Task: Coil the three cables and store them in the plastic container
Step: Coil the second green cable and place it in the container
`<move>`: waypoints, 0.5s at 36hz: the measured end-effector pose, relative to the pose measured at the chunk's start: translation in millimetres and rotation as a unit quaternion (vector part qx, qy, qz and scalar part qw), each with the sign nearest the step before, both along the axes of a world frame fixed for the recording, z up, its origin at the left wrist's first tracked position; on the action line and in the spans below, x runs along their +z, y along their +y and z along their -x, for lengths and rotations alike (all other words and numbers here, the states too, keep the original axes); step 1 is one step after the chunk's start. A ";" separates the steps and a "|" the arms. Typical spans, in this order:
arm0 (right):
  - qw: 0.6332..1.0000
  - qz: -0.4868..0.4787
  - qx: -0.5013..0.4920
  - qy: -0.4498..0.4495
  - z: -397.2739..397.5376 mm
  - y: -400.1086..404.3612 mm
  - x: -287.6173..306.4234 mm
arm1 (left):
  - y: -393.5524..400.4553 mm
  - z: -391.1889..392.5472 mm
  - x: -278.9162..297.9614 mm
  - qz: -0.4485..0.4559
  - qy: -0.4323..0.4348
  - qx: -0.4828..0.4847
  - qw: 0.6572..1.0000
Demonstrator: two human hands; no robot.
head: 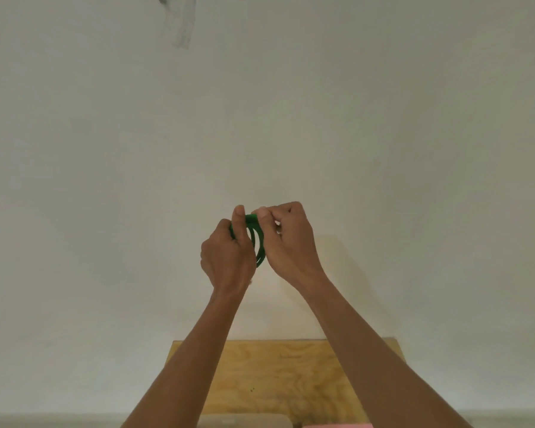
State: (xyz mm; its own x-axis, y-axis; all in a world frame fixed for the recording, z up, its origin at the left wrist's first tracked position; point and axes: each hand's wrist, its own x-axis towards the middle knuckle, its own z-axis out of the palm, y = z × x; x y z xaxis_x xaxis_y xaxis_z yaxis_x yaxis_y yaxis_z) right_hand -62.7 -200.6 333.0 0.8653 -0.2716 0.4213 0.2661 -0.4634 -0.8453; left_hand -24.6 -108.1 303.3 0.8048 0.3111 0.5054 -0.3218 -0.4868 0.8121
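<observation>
A green cable (258, 239), wound into a small coil of a few loops, is held up in front of a pale wall between both hands. My left hand (227, 253) grips the coil's left side, thumb pointing up over the loops. My right hand (288, 239) pinches the top of the coil with thumb and fingers, and the loops hang down between the two hands. Part of the coil is hidden behind my fingers. No other cable and no plastic container can be made out.
A plywood tabletop (291, 375) lies below my forearms at the bottom of the view. A pale object (244, 421) and a pink edge (337, 425) show at the bottom border. A grey smear (184, 23) marks the wall at the top.
</observation>
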 end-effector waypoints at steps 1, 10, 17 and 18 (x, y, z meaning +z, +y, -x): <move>1.000 0.019 0.002 0.007 1.9 1.7 1.4 | -0.1 -0.1 1.3 -0.001 0.011 0.012 1.000; 0.994 -0.092 0.013 0.051 10.0 4.7 -3.7 | 5.3 -3.8 7.3 0.129 0.046 -0.038 0.990; 0.993 -0.101 0.024 0.054 4.9 -3.0 -7.5 | 10.0 -0.3 10.2 0.138 0.022 -0.119 0.983; 0.993 -0.101 0.033 0.055 4.4 -5.5 -6.7 | 10.4 0.2 10.8 0.139 0.026 -0.128 0.982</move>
State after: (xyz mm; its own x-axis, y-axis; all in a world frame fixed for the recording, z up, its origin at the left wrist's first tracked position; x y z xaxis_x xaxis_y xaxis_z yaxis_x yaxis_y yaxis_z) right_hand -67.1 -206.1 326.4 0.9217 -0.2820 0.2663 0.1914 -0.2665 -0.9446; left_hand -24.8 -97.7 314.1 0.8967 0.2163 0.3863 -0.3596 -0.1532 0.9204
